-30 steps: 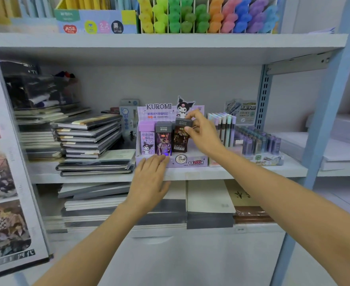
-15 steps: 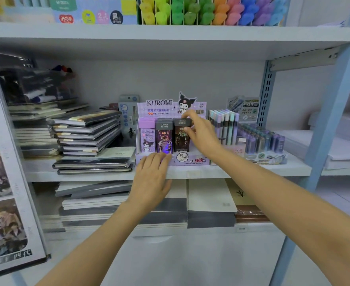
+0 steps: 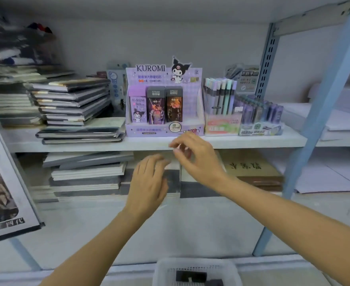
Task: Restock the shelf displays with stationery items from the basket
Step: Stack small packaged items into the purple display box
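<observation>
Lilac checked display box; white basket.

This is looking like a stationery shop: a metal shelf is carrying a purple Kuromi display box of pencil-lead cases, cartons of pens are standing beside it, and notebooks are lying stacked alongside
</observation>
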Available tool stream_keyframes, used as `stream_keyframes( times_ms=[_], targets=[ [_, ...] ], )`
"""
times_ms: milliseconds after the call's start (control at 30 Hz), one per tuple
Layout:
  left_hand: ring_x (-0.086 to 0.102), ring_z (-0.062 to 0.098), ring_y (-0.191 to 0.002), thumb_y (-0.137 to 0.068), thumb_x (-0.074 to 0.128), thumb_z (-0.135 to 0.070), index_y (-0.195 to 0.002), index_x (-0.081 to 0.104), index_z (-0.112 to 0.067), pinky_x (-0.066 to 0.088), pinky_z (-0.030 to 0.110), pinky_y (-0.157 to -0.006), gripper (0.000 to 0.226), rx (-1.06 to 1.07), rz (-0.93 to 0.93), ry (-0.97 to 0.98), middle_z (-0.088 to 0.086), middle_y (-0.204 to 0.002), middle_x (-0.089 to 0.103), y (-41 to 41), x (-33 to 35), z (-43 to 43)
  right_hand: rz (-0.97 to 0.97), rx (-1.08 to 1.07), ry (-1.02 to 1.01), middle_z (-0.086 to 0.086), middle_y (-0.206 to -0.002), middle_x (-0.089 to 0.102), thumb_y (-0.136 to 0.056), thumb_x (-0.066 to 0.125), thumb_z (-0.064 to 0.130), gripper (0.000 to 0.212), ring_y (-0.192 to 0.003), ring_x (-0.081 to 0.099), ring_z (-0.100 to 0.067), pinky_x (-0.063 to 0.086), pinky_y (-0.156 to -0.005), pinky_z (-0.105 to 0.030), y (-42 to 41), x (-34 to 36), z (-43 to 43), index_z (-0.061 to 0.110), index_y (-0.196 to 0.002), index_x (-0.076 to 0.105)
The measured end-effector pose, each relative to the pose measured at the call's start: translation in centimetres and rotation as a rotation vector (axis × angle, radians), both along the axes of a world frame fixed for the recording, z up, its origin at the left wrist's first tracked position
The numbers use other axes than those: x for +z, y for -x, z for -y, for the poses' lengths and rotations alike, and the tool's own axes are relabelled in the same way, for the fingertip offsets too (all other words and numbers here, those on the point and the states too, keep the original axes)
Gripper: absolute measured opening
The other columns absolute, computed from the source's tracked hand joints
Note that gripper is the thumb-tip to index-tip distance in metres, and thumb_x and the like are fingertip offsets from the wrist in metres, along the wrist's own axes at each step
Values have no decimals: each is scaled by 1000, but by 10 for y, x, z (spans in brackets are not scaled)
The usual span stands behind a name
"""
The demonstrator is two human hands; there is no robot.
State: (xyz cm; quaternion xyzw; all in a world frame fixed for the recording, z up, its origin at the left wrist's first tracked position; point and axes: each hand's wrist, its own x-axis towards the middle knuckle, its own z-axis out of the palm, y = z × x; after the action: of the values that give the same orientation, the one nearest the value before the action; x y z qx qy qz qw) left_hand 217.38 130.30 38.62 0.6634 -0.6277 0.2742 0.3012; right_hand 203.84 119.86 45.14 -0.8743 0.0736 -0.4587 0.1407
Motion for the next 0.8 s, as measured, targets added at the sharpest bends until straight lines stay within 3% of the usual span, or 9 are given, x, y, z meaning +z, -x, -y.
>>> stream_keyframes(
  times_ms=[167,267,333,400,467,567,667,733,800],
  targets=[
    [61,33,-95,-68,74,0,-110,65,-6,50,40,-76,44,-50,-125,-274,11,-108,63,14,-102,-10,-298,-8,-311,16,-83,60,-92,60,15,8,-68,54,-3,43,-63,-16,21,-123,-3,19,-94,67],
    [64,30,-92,-63,78,1,-105,67,-8,53,37,-72,44,-62,-234,-465,8,-104,64,18,-168,-20,-579,-21,-406,10,-89,67,-94,57,23,9,-76,59,-7,48,-70,-22,34,-196,8,22,-98,66],
    [64,33,-99,-65,78,-2,-107,67,-8,54,38,-77,44,-40,-292,-614,10,-111,64,20,-210,-28,-715,-74,-491,5,-91,69,-95,55,25,12,-78,60,-11,49,-71,-26,46,-244,14,21,-99,66],
    [49,31,-128,-83,67,-14,-128,56,-10,44,40,-100,46,10,-352,-776,12,-139,50,23,-247,-37,-771,-177,-606,2,-87,69,-95,55,22,12,-74,60,-14,49,-69,-29,60,-290,14,17,-97,66],
    [16,21,-148,-99,44,-30,-149,28,-17,20,34,-118,54,72,-353,-943,4,-161,15,25,-281,-48,-807,-322,-714,1,-85,67,-95,56,23,10,-73,59,-13,51,-70,-30,77,-335,7,16,-97,63],
    [-5,19,-150,-103,32,-38,-155,7,-18,5,31,-121,61,118,-373,-1125,2,-163,-8,31,-318,-60,-915,-456,-916,0,-99,59,-95,57,27,20,-86,57,-13,49,-79,-29,97,-390,-10,14,-110,53],
    [-18,23,-147,-103,32,-38,-155,2,-16,4,32,-120,64,119,-351,-1189,4,-160,-18,39,-338,-70,-952,-581,-1079,-11,-129,50,-93,61,27,53,-114,53,-22,46,-97,-34,103,-426,-28,6,-136,38],
    [-13,28,-146,-101,43,-32,-154,14,-11,13,34,-119,64,109,-381,-1120,6,-160,-6,42,-343,-73,-969,-685,-1087,-17,-144,36,-95,59,25,73,-128,42,-26,37,-108,-34,103,-441,-38,3,-150,16],
    [13,33,-145,-91,63,-24,-144,41,-4,30,41,-113,60,86,-388,-1011,11,-157,21,42,-346,-75,-974,-756,-1034,-18,-147,29,-96,57,21,78,-131,35,-26,30,-109,-28,101,-449,-43,3,-152,5]
  ],
)
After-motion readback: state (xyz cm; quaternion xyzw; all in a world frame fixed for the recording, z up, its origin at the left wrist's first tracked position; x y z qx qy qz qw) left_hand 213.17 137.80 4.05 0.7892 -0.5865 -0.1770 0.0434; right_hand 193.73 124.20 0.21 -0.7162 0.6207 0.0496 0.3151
